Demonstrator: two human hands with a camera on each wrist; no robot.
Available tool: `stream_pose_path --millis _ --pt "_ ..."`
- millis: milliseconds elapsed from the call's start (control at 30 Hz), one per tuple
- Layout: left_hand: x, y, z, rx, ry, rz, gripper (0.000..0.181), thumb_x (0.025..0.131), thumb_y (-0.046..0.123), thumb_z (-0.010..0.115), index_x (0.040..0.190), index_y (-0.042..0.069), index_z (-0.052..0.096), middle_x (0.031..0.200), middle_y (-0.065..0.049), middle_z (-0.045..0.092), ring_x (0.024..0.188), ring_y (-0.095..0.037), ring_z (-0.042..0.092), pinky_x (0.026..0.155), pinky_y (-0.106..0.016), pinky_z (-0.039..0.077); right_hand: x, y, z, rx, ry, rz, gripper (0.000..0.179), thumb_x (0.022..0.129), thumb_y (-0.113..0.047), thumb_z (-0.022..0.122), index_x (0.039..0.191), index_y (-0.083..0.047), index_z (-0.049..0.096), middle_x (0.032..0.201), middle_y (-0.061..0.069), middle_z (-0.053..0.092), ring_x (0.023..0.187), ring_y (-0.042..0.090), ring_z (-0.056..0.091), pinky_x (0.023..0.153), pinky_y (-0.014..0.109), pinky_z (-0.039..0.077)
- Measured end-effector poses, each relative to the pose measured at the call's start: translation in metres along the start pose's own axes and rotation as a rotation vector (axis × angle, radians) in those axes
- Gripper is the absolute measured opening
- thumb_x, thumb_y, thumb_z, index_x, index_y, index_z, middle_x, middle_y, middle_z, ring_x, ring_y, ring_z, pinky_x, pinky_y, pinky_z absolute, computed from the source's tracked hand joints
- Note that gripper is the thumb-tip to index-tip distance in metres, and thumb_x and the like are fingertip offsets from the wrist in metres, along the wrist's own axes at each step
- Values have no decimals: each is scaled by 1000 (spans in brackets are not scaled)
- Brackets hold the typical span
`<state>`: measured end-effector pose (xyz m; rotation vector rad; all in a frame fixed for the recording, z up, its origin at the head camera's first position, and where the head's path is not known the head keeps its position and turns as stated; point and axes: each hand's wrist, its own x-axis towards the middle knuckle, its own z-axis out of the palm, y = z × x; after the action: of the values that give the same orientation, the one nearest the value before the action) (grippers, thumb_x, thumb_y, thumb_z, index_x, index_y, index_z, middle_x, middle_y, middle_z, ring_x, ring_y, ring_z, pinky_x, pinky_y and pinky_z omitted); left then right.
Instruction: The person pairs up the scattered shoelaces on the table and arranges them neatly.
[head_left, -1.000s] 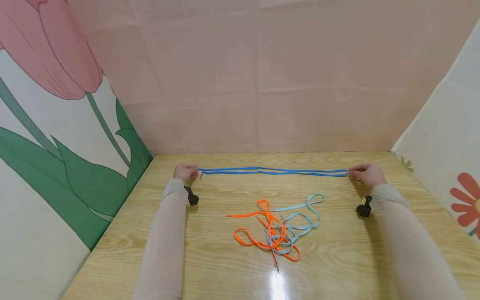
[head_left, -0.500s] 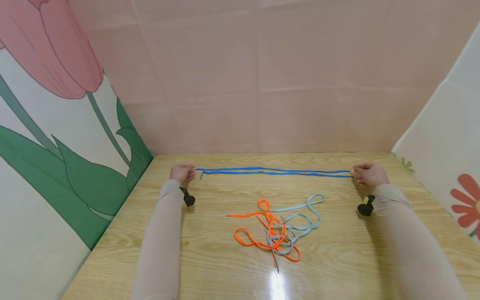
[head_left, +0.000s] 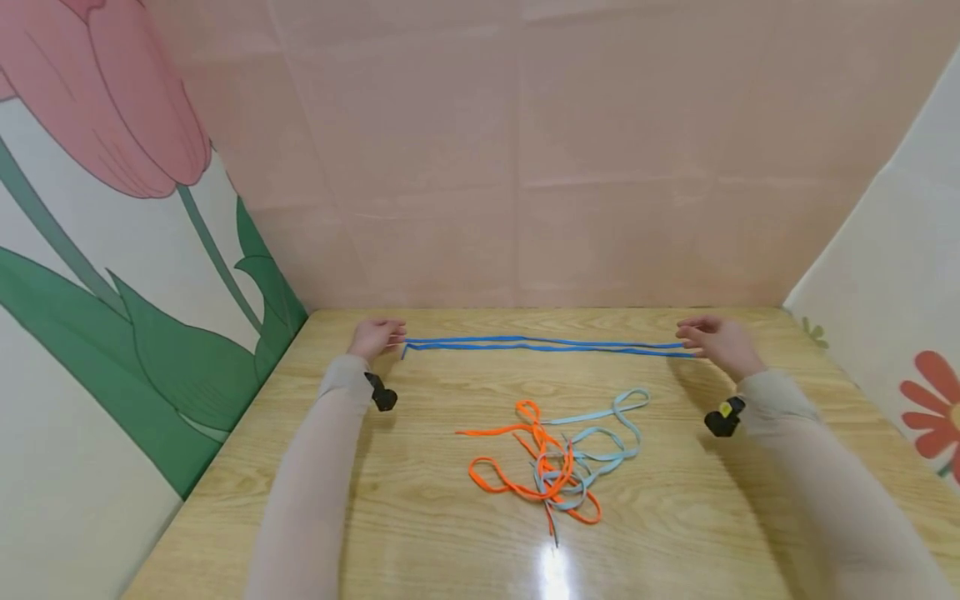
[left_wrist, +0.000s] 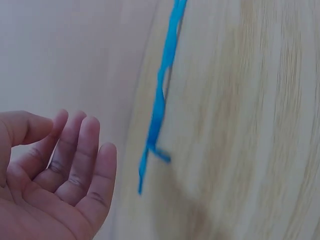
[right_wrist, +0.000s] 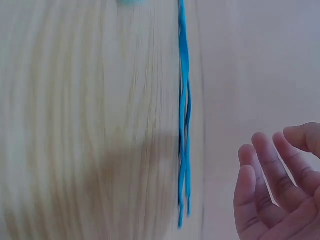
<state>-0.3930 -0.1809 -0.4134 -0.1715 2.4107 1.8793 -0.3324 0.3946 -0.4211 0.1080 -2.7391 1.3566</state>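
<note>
Two strands of blue shoelace (head_left: 517, 337) stretch side by side across the back of the wooden table. Over their left end hovers my left hand (head_left: 377, 337); in the left wrist view its fingers (left_wrist: 86, 145) are loosely bent, hold nothing, and stay apart from the lace, one tip of which is bent aside. At the other end my right hand (head_left: 718, 343) is above the lace tips. The right wrist view shows its relaxed fingers (right_wrist: 267, 155) apart from the blue strands (right_wrist: 184, 100), with nothing between them.
In the middle of the table (head_left: 435, 550) lies an orange shoelace (head_left: 517, 487) tangled with a light blue shoelace (head_left: 626, 450). A pink covered wall (head_left: 517, 208) rises behind the table's back edge. Printed flower panels (head_left: 150, 350) stand at both sides.
Both hands have let go of the blue shoelace ends. They first drew slightly outward, then lifted and came inward over the ends. The blue, orange and light blue laces lie almost as before.
</note>
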Motion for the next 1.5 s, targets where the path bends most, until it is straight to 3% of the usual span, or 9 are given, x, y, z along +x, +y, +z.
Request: stream_pose_path --millis 233,367,533,733,900,967,1033,1167,1500 --pt "-13 19 26 34 -92 55 33 101 13 49 127 -5 58 115 -18 66 90 -17 67 95 -41 51 -9 -23 21 0 -56 -44 40 103 -28 48 125 4 54 117 27 63 84 2 66 72 27 56" --pt "-24 30 45 66 -157 96 31 102 14 47 123 -4 60 116 -21 64 95 -24 66 97 -45 49 -12 -27 30 6 -85 -63 37 102 -24 50 123 6 55 115 28 64 82 3 67 68 27 55" --pt "-43 37 68 137 -293 179 27 101 14 49 119 0 63 111 -19 66 103 -33 64 96 -46 50 -13 -27 40 16 -112 -59 36 101 -22 51 121 7 55 109 23 67 83 7 67 68 29 55" --pt "-74 41 91 424 -479 325 20 100 14 51 110 6 65 105 -14 67 95 -29 64 85 -39 53 -16 -32 50 -7 -138 -75 36 101 -25 51 119 6 56 110 24 66 85 12 67 71 31 54" --pt "-97 39 107 883 -612 414 12 97 18 59 98 12 69 95 -3 68 85 -16 62 76 -30 51 -19 -41 54 -3 -160 -84 34 102 -24 50 119 6 56 112 27 65 92 27 68 73 34 55" --pt "-103 35 112 1083 -636 434 8 94 20 63 91 14 67 87 5 65 77 -9 58 71 -26 49 -18 -43 56 -4 -164 -79 34 102 -24 50 118 5 56 112 26 64 94 29 67 74 34 55" --pt "-106 29 115 1218 -644 427 9 90 22 69 83 18 64 80 9 61 72 -7 54 68 -24 47 -18 -44 57 -7 -167 -71 35 102 -24 50 119 5 56 112 25 65 94 29 67 74 35 55" --pt "-108 18 119 1313 -641 399 16 83 23 76 78 19 62 76 10 59 69 -6 53 65 -22 46 -19 -45 59 -3 -170 -70 35 101 -23 50 119 7 56 111 25 65 92 28 67 73 34 55" --pt "-111 17 118 1318 -708 446 17 86 12 70 72 15 61 69 8 54 63 -6 46 61 -20 40 -19 -43 62 9 -176 -64 35 102 -23 49 119 7 54 112 25 64 94 29 66 74 35 54"
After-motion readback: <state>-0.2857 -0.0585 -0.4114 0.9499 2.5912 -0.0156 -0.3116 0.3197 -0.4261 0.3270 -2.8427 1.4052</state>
